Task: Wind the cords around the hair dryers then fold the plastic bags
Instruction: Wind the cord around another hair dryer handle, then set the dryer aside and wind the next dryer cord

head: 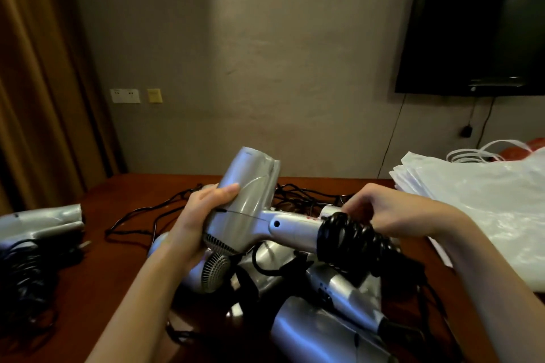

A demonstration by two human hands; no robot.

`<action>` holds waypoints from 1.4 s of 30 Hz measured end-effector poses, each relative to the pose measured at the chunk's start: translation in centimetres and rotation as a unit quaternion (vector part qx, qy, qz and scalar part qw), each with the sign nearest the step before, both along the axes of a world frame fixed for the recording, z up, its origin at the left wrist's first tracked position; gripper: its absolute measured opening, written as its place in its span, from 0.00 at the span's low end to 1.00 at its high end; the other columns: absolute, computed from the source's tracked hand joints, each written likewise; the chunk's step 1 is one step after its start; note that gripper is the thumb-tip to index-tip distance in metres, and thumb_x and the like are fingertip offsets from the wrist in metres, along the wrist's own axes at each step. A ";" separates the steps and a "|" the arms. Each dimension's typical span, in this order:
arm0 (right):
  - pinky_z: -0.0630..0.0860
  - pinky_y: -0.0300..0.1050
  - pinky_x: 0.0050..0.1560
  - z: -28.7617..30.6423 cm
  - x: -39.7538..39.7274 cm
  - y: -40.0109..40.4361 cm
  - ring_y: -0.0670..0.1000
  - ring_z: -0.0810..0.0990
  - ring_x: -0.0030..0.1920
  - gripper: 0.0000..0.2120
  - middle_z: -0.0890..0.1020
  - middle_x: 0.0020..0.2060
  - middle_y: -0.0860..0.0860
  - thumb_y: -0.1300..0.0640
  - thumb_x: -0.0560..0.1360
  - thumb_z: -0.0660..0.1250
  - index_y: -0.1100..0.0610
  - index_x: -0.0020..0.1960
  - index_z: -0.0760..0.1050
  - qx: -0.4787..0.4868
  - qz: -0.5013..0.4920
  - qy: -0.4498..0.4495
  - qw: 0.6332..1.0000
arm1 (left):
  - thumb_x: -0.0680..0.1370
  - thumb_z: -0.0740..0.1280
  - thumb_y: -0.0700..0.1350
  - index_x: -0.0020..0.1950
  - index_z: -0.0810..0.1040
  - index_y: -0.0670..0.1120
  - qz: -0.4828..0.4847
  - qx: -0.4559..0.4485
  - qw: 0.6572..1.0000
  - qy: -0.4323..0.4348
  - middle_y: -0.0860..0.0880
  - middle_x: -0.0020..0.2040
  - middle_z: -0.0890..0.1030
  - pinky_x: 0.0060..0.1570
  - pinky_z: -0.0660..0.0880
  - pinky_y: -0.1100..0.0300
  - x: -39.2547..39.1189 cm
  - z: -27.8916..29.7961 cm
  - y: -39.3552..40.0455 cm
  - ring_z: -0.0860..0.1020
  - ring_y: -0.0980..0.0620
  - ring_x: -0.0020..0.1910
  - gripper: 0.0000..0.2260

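From the head view, my left hand grasps the barrel of the silver hair dryer above the table, while my right hand pinches the black cord wound around its handle, plastic bags lying just right of this hand.

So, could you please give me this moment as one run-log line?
left hand: holds dryer body | right hand: at cord coiled on handle | bags: unfolded, right | step: winding
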State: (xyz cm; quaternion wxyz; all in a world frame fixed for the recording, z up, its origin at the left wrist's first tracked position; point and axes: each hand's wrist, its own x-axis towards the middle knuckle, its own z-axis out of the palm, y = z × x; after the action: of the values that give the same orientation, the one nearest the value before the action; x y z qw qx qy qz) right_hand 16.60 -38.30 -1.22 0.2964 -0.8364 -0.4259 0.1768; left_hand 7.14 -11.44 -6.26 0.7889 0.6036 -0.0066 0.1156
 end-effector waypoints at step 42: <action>0.71 0.43 0.50 0.5 -9.0 23.3 0.52 0.76 0.56 0.34 0.77 0.55 0.51 0.47 0.62 0.80 0.56 0.61 0.68 0.141 -0.171 -0.107 0.969 | 0.74 0.73 0.50 0.78 0.59 0.47 0.321 0.111 0.940 0.045 0.44 0.71 0.69 0.66 0.71 0.44 -9.9 3.0 13.1 0.73 0.46 0.64 0.36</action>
State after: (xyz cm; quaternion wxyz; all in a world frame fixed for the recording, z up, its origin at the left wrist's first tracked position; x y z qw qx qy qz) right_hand 7.58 -15.01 -0.73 0.3898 -0.8607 -0.3263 -0.0291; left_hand -2.73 1.70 -3.26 0.6375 0.6620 0.2103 0.3334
